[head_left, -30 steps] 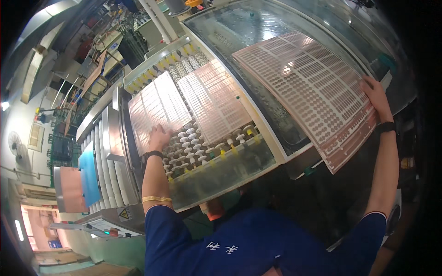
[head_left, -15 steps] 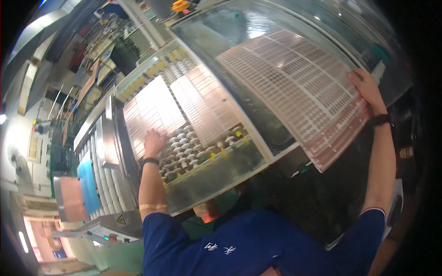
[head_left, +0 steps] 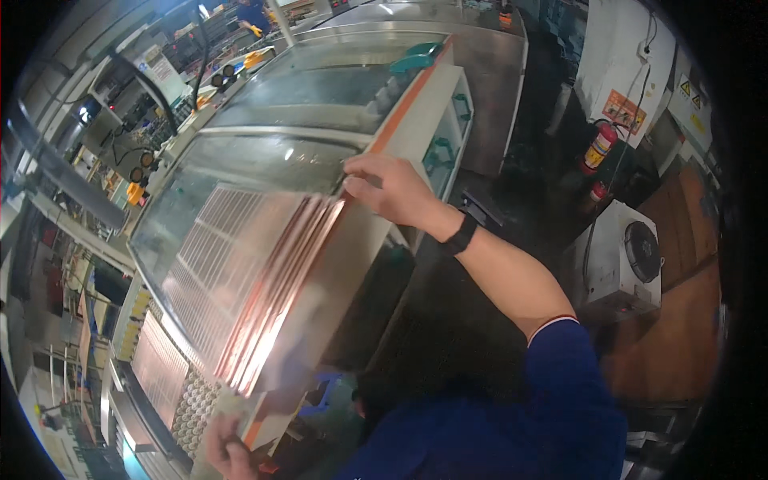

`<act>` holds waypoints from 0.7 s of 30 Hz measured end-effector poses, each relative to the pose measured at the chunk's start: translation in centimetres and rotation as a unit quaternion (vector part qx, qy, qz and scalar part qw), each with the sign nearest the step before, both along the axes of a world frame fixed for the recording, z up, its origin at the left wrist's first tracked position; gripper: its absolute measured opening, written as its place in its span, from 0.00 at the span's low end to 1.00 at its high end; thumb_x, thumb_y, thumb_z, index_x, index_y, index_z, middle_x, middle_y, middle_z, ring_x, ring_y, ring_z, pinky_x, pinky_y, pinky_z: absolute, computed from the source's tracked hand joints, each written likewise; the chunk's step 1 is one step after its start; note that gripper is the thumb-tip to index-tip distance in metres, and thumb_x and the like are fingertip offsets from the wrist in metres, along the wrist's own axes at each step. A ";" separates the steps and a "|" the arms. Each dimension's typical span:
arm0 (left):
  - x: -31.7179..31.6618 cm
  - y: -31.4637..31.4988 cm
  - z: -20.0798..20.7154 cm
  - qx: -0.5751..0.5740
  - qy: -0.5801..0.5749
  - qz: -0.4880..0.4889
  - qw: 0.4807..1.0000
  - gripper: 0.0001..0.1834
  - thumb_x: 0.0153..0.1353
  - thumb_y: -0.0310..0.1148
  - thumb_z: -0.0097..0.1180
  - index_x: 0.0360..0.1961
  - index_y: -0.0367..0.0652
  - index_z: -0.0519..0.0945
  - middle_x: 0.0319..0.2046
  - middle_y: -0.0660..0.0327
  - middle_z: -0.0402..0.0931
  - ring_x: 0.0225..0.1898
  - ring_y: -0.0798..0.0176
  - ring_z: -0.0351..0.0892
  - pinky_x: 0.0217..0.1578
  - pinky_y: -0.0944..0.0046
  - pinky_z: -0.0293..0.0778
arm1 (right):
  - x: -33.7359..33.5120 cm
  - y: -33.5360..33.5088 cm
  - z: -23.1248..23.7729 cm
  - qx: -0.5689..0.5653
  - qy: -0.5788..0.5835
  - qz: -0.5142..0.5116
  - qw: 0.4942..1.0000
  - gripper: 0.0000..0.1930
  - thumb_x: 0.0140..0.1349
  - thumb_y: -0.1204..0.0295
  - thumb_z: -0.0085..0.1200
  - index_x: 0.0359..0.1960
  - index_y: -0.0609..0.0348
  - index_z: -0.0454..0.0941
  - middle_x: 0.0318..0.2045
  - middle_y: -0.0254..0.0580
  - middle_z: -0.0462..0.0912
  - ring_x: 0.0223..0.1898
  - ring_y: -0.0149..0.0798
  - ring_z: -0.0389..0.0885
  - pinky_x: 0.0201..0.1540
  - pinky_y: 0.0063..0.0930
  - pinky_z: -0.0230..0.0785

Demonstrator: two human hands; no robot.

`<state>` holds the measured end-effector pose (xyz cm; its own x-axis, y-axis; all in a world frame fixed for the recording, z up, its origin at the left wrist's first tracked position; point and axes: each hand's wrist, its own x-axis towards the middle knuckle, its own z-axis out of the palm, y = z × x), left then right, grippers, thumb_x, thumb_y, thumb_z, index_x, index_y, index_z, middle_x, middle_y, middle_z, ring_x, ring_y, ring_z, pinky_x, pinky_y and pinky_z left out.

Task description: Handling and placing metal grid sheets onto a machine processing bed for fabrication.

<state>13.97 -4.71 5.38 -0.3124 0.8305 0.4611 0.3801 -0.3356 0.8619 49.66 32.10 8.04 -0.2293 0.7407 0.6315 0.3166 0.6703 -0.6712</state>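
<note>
A stack of copper-coloured sheets [head_left: 272, 288], patterned with rows of small rectangles, lies on the glass top [head_left: 276, 152] of a machine. At the stack's far right corner, the fingers and thumb of my right hand [head_left: 388, 188] close on the sheet edges; which sheets they pinch is hidden. Low in the picture, my left hand [head_left: 228, 450] is slightly blurred, fingers loosely bent and apart, with nothing visible in it. It is near the stack's near corner, beside the roller bed [head_left: 196, 410]. A single copper sheet [head_left: 160, 364] rests on those rollers.
A fire extinguisher [head_left: 600, 146] and a white box unit with a fan [head_left: 620, 256] stand to the right. A green handle [head_left: 416, 58] sits on the machine's far cover. Another person [head_left: 254, 14] is far off at the top.
The view has swung right. My right hand has shifted to the stack's far corner. My left hand has left the sheet on the rollers, and only one sheet now shows there.
</note>
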 end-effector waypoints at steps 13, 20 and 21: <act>29.7 27.1 -4.1 -0.241 -0.166 -0.287 0.912 0.29 0.62 0.43 0.65 0.56 0.32 0.78 0.47 0.47 0.84 0.53 0.56 0.81 0.57 0.57 0.72 | 31.4 13.7 -2.5 -0.133 0.025 -0.144 0.980 0.17 0.66 0.63 0.58 0.47 0.66 0.83 0.40 0.47 0.88 0.43 0.37 0.86 0.48 0.30 0.75; 40.8 48.5 -4.5 -0.158 -0.167 -0.297 0.927 0.19 0.66 0.33 0.59 0.54 0.33 0.80 0.44 0.54 0.85 0.47 0.61 0.82 0.51 0.61 0.75 | 49.2 25.5 -0.2 -0.145 0.000 -0.282 0.948 0.17 0.67 0.64 0.57 0.48 0.67 0.83 0.42 0.45 0.88 0.45 0.34 0.83 0.50 0.27 0.72; 42.5 51.1 -4.0 -0.154 -0.157 -0.277 0.935 0.17 0.66 0.31 0.58 0.53 0.34 0.80 0.44 0.55 0.85 0.45 0.62 0.82 0.49 0.62 0.75 | 51.8 27.0 0.0 -0.144 0.000 -0.294 0.945 0.17 0.67 0.64 0.58 0.48 0.67 0.83 0.43 0.45 0.87 0.46 0.34 0.83 0.51 0.27 0.72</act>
<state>56.47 46.34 1.39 0.1251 0.9834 0.1311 -0.0670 -0.1234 0.9901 101.51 59.15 8.08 0.2744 0.8811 0.3853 0.5779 0.1691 -0.7984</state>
